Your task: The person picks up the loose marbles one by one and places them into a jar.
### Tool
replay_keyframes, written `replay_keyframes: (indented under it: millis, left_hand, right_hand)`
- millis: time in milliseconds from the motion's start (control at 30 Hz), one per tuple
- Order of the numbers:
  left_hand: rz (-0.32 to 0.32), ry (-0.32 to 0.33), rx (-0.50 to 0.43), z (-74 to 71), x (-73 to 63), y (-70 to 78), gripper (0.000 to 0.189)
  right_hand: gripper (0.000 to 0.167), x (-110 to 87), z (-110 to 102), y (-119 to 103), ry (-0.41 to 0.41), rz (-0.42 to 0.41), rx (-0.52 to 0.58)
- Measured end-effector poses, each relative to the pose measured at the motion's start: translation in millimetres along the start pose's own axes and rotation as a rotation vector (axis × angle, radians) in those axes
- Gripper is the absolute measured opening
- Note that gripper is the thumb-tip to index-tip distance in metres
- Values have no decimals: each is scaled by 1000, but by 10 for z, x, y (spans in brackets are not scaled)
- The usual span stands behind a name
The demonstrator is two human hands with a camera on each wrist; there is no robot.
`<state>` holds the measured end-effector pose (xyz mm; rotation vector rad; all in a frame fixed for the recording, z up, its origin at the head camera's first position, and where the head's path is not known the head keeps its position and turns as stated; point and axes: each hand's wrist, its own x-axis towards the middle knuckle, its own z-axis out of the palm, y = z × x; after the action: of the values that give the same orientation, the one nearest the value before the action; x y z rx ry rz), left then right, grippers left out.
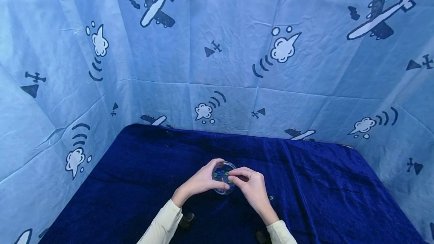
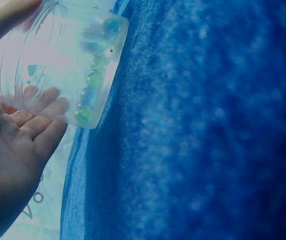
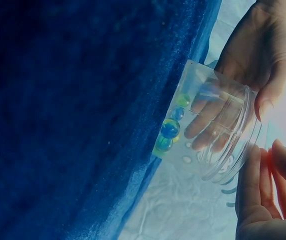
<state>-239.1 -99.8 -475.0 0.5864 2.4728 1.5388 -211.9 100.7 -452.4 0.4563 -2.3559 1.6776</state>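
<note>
My left hand (image 1: 202, 178) grips a clear plastic jar (image 2: 58, 60), thumb on the near side of the rim and fingers round the far side. The jar's base is right at the blue cloth. Several glass marbles (image 3: 170, 128), green and blue, lie on its bottom. My right hand (image 1: 250, 185) is at the jar's mouth, with thumb and forefinger close together over the rim. In the right wrist view, a small gap shows between those fingertips (image 3: 279, 146), with nothing visible in it. One loose green marble (image 1: 271, 198) rests on the cloth beside my right wrist.
A dark blue velvet cloth (image 1: 315, 187) covers the table, with creases on the right side. Light blue curtains (image 1: 237, 67) printed with planes and clouds hang behind and at the left. A small black object (image 1: 187, 221) shows beside my left sleeve.
</note>
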Motion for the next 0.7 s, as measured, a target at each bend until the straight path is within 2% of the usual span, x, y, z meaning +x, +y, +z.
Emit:
replay_keyframes:
  millis: [700]
  left_hand:
    - [-5,-10,-9,-44,23,-7,86]
  right_hand:
    - [7,44,-6,-15,31,-19,-12]
